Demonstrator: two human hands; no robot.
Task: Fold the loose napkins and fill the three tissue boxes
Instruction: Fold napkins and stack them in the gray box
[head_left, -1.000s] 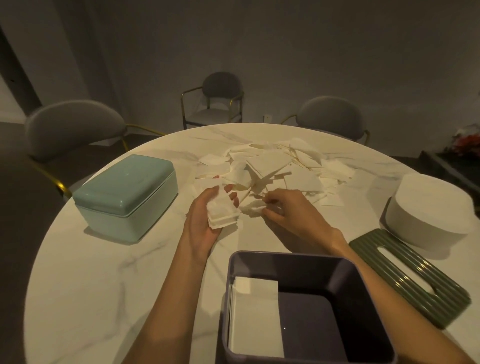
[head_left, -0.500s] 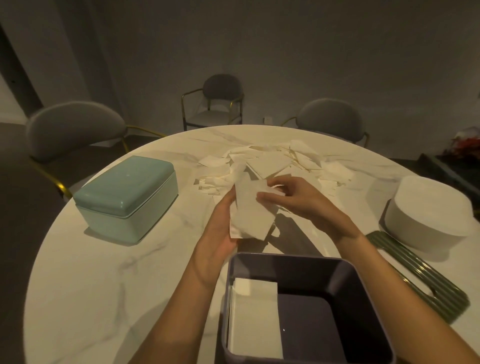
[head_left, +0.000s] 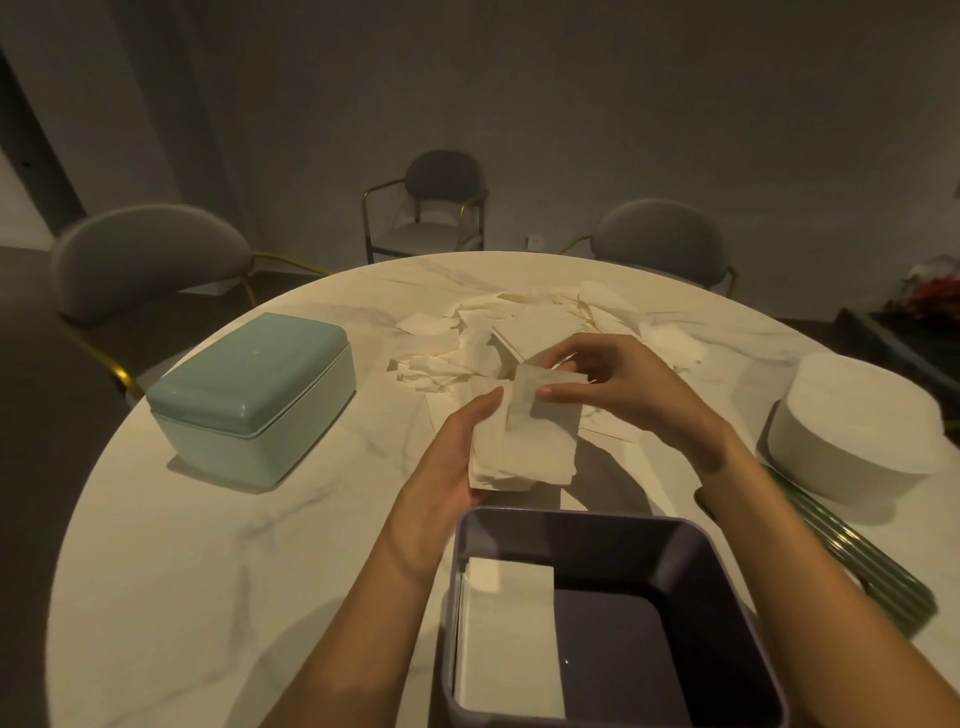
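Note:
A small stack of white napkins (head_left: 530, 447) is held above the table between both hands. My left hand (head_left: 447, 467) cups it from the left and below. My right hand (head_left: 618, 384) pinches the top napkin near its upper edge. Behind them lies a pile of loose napkins (head_left: 524, 332). Right in front of me, an open purple tissue box (head_left: 602, 535) holds a folded stack (head_left: 509, 634) along its left side. A closed teal tissue box (head_left: 249, 395) stands at the left. A white round box (head_left: 857, 431) stands at the right.
A green ribbed lid (head_left: 862, 571) with a slot lies at the right, partly under my right forearm. The round marble table (head_left: 182, 571) has three grey chairs (head_left: 145, 254) around its far side. A dark sideboard with red flowers (head_left: 930, 296) is at the far right.
Both hands lifted from the loose pile toward me. My right hand brought one more napkin onto the stack in my left hand, and the stack now sits lower, just above the purple box.

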